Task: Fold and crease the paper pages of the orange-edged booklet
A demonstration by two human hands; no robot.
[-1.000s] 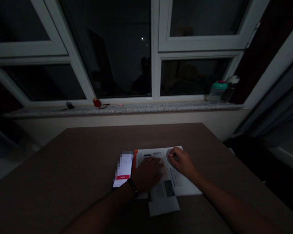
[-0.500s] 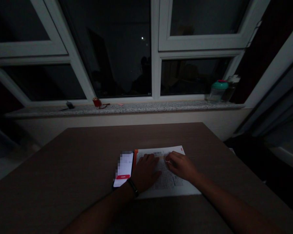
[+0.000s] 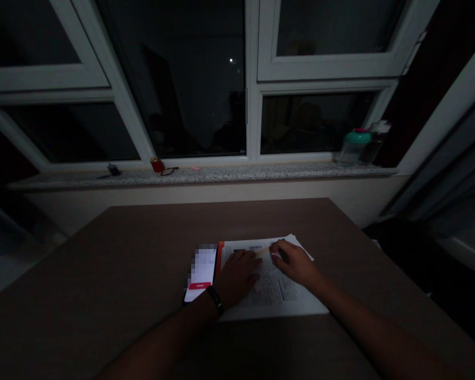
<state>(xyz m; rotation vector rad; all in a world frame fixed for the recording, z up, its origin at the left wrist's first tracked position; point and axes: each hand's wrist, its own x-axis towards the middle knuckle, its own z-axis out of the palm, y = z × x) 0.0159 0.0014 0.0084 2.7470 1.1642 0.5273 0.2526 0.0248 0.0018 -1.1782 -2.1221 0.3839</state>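
The right hand (image 3: 295, 264) pinches a pale writing tool (image 3: 263, 252) between its fingers (image 3: 277, 252), with the tool's far end angled left across the upper part of a printed sheet of paper (image 3: 275, 295). Its tip is hard to make out in the dim light. The left hand (image 3: 237, 277) lies palm down on the sheet's left side, its fingers (image 3: 237, 257) slightly spread and resting on the print. A black wristband (image 3: 215, 301) circles the left wrist. The sheet lies near the middle of the near part of a brown wood-grain counter (image 3: 103, 279), with an orange strip (image 3: 219, 264) along its left edge. Just left of that strip lies a smartphone (image 3: 200, 272) with a lit screen, partly pixelated, showing a red bar. Well beyond the counter, a speckled stone window sill (image 3: 206, 177) runs beneath a white-framed window (image 3: 251, 79). On the sill are a clear bottle with a teal lid (image 3: 353, 149) at the right, and a small red object (image 3: 157, 164) beside a pair of glasses (image 3: 169, 171) towards the left.
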